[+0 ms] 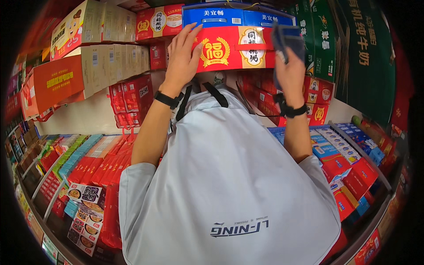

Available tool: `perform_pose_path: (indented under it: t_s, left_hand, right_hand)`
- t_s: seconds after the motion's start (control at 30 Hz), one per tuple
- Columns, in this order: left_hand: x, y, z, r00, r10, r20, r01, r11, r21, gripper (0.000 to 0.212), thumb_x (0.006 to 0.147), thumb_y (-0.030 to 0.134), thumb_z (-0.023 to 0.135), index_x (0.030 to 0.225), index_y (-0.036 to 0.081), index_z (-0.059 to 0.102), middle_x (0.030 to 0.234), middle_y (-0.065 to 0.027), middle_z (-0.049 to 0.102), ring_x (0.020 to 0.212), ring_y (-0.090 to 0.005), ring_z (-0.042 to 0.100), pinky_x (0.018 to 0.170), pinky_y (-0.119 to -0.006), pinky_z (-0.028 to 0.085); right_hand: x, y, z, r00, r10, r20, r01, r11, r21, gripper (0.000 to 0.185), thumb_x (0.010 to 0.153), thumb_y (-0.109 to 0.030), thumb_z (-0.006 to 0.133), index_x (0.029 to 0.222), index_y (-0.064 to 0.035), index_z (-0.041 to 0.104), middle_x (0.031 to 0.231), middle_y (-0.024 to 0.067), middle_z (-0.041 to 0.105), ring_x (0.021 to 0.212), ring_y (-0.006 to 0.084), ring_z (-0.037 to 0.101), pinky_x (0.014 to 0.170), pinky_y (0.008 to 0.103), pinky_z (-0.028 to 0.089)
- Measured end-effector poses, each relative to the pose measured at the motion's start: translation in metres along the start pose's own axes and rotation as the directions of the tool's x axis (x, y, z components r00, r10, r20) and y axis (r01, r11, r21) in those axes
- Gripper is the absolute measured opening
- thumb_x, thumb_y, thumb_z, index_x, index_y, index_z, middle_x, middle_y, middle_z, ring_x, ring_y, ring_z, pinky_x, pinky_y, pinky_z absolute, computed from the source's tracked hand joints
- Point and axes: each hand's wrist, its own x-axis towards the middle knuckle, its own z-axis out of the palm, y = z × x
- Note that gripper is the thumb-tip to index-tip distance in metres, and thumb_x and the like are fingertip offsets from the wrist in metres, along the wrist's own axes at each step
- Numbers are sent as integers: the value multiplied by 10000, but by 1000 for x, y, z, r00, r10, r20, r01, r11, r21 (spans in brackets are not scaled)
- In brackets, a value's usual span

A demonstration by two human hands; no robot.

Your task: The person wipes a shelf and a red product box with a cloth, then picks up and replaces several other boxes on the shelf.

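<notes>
A red gift carton (218, 49) with a gold emblem and a red carry strap lies in front of me, its long printed side towards me. My left hand (185, 49) rests over its left end, fingers apart and holding nothing. At the right end, my right hand (291, 68) grips a folded dark blue cloth (293, 41), which covers that corner of the carton. Just behind stand blue cartons (212, 18) with carry handles. Black bands circle both of my wrists.
Beige-sided cartons (112, 63) are stacked at left, near red packs (131, 99) on the floor. Tall green cartons (361, 56) stand at right. More red cartons (319, 89) sit below my right hand. Shelves of packaged goods (96, 162) run behind me on both sides.
</notes>
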Motion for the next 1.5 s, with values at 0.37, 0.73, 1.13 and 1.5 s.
perform_pose_path:
  t_s: [0.37,0.73,1.13,1.5]
  left_hand:
    - [3,-1,-1,1000,11,-13,-11,999,38,461,949,206,524,1400,115,488,1390,-105,466,1254,-313,443,1058,-443,322]
    - [0,-4,3,998,-1,-63,2,1000,27,449,935,195,539,1378,122,515,1366,-116,488,1231,-323,462,1031,-437,358]
    - [-3,-11,4,995,-26,-100,18,996,-84,458,955,190,520,1397,76,479,1411,-132,469,1288,-333,438,1083,-422,339]
    - [-14,-26,32,925,-360,-120,206,742,-638,467,1025,256,382,1437,37,400,1436,-183,446,1327,-307,422,1113,-366,308]
  right_hand:
    - [31,40,-27,992,126,-12,-124,988,93,293,883,-208,597,1082,-12,684,718,195,653,623,300,646,600,380,488]
    - [27,35,-33,985,170,40,-175,962,211,289,894,-188,608,1073,27,681,632,91,608,569,147,567,548,318,449]
    - [39,28,-24,993,79,91,-95,979,183,299,882,-192,597,1081,15,679,692,123,648,607,147,590,590,319,472]
    - [21,-81,68,950,-271,156,253,959,130,326,864,-247,631,1112,-42,686,891,234,684,861,405,661,762,476,530]
